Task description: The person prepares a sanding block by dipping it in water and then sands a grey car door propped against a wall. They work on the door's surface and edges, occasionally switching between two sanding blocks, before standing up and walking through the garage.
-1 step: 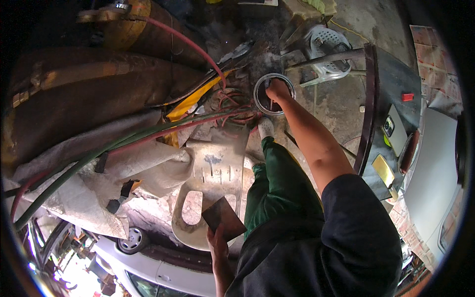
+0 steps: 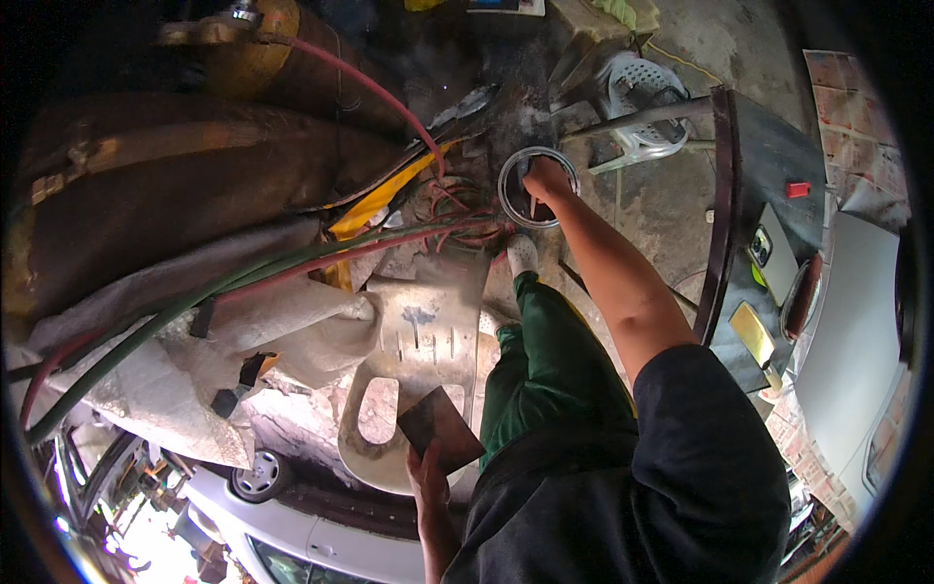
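Note:
My left hand (image 2: 429,474) grips a dark, square, flat sheet (image 2: 440,429) by its lower edge. My right arm is stretched forward, and my right hand (image 2: 547,180) reaches into a round metal-rimmed can (image 2: 503,195) with dark contents. Its fingers are closed and point down inside the rim; something dark sits by them, but I cannot make out what it is. A pale plastic chair (image 2: 428,316) stands left of my legs, just beyond the sheet.
Green and red hoses (image 2: 243,279) run across the left toward a coil near the can. A dark-topped table (image 2: 778,161) at right carries a phone (image 2: 767,246), a yellow block (image 2: 752,331) and a red item (image 2: 798,190). A white chair (image 2: 647,141) stands behind; a white car (image 2: 292,521) lower left.

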A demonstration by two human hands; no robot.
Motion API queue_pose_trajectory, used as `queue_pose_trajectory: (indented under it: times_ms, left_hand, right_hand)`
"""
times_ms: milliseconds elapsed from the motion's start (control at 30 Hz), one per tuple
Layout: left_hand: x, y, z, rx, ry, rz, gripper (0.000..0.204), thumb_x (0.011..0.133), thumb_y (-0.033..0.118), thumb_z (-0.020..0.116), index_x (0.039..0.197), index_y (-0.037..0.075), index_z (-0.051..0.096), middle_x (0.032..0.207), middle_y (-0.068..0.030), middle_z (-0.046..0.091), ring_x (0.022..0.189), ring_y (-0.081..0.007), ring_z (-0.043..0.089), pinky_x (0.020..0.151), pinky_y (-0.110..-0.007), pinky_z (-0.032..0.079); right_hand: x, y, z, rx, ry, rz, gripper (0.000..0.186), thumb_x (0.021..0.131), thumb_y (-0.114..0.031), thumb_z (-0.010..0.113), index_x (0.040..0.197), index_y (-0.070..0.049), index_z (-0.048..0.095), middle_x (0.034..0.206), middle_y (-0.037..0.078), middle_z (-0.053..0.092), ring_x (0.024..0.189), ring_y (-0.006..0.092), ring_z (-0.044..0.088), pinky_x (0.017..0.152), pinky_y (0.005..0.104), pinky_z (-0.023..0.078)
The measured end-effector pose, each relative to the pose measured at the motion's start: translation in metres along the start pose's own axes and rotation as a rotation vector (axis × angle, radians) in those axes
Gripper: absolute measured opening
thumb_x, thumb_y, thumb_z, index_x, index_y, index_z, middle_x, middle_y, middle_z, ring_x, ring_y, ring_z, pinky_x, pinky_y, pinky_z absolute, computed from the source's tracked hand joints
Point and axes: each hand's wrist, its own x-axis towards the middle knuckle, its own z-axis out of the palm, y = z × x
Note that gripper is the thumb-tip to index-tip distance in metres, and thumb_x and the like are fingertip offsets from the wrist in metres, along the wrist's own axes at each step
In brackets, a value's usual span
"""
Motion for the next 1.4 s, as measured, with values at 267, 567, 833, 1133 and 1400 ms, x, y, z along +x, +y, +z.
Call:
queue_pose_trajectory:
  times_ms: [267,567,833,1133,1400]
  left_hand:
    - [0.005,0.005,-0.022,0.210,-0.115,0.203,0.035,0.095,0.021,0.061,0.123,0.001,0.061,0.106,-0.0043,0.066,0.099,-0.0167,0.060,0.089,-0.033,0.047]
    - [0.035,0.016,-0.023,0.029,-0.291,0.339,0.031,0.098,0.027,0.061,0.115,0.001,0.066,0.103,-0.0046,0.068,0.094,-0.0129,0.058,0.084,-0.031,0.046]
    - [0.020,0.061,0.057,-0.052,-0.579,0.442,0.030,0.096,0.022,0.065,0.119,0.003,0.064,0.108,-0.0018,0.068,0.099,-0.0134,0.059,0.090,-0.032,0.046]
    - [-0.115,0.094,0.130,-0.283,-1.066,0.355,0.027,0.098,0.011,0.062,0.124,0.008,0.061,0.116,-0.0017,0.068,0.106,-0.0162,0.063,0.094,-0.034,0.050]
    - [-0.243,0.066,0.141,-0.113,-1.210,0.093,0.043,0.101,0.026,0.059,0.141,0.014,0.049,0.135,-0.0058,0.059,0.118,-0.0266,0.062,0.099,-0.053,0.051]
  right_hand:
    - [-0.116,-0.007,-0.064,-0.345,0.175,-0.359,0.034,0.084,-0.014,0.059,0.110,0.006,0.068,0.102,0.032,0.068,0.094,0.0444,0.069,0.085,0.0499,0.055]
    - [-0.304,-0.029,-0.141,-0.122,0.317,-0.347,0.052,0.088,-0.022,0.060,0.131,0.007,0.058,0.112,0.030,0.068,0.099,0.0423,0.068,0.087,0.0480,0.053]
    - [-0.552,-0.031,-0.197,0.085,0.453,-0.604,0.044,0.089,-0.019,0.068,0.126,0.005,0.061,0.105,0.021,0.072,0.097,0.0231,0.069,0.086,0.0338,0.052]
    - [-0.733,0.057,-0.194,-0.233,0.724,-0.581,0.025,0.084,-0.009,0.065,0.109,-0.004,0.061,0.094,0.016,0.069,0.087,0.0356,0.068,0.078,0.0427,0.054]
    - [-0.804,0.176,-0.139,-0.095,0.917,-0.526,0.039,0.071,0.010,0.062,0.107,-0.003,0.053,0.120,0.017,0.060,0.105,0.0396,0.062,0.083,0.0456,0.053]
